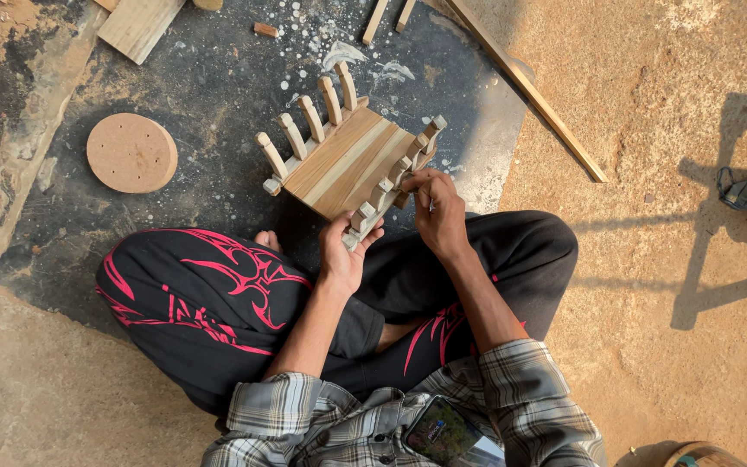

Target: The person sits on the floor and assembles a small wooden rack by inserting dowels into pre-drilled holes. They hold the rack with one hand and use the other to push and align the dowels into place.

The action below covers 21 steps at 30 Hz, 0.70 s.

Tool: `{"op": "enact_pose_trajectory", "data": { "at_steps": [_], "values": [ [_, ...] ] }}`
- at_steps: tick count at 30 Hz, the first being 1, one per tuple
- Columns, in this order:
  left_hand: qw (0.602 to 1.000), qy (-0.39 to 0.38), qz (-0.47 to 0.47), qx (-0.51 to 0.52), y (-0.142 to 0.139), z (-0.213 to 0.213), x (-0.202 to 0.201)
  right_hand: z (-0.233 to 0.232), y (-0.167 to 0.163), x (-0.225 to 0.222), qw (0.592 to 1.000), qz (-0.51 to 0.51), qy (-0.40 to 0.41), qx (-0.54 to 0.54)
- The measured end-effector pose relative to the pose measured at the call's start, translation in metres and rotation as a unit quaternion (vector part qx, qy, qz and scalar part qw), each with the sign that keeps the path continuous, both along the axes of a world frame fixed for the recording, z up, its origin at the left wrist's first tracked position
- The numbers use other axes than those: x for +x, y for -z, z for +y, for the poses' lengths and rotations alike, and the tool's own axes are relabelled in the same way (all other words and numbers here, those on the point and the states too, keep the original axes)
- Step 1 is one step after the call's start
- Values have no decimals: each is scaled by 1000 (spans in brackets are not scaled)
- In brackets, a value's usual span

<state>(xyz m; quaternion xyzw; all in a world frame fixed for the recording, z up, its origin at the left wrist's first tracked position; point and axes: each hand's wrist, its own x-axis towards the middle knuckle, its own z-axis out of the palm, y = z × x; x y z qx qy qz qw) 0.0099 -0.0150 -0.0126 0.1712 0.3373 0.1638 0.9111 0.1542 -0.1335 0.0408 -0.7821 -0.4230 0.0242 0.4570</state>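
Pale wooden rack (347, 156) (pegs upright) in left hand (345, 251)

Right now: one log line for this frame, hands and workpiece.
left hand: grips rack corner | right hand: pinches small thin item at rack edge | rack: tilted over lap | disc: on mat, apart

A pale wooden slatted rack (349, 157) with upright pegs along both edges rests tilted on dark ground.
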Motion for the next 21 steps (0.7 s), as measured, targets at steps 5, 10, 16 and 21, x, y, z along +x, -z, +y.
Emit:
{"op": "enact_pose_trajectory", "data": {
  "at_steps": [5,10,16,21],
  "values": [
    [1000,3,7,5,-2,0,0,-1,4,1,1000,15,-13,-8],
    [1000,1,12,2,-3,1,0,-1,5,2,999,30,10,-7],
    [1000,-2,7,-1,-2,0,-1,-2,-1,0,998,64,-20,17],
    [999,-21,1,-35,-3,-3,4,-1,-12,-4,999,8,-29,-39]
  ]
}}
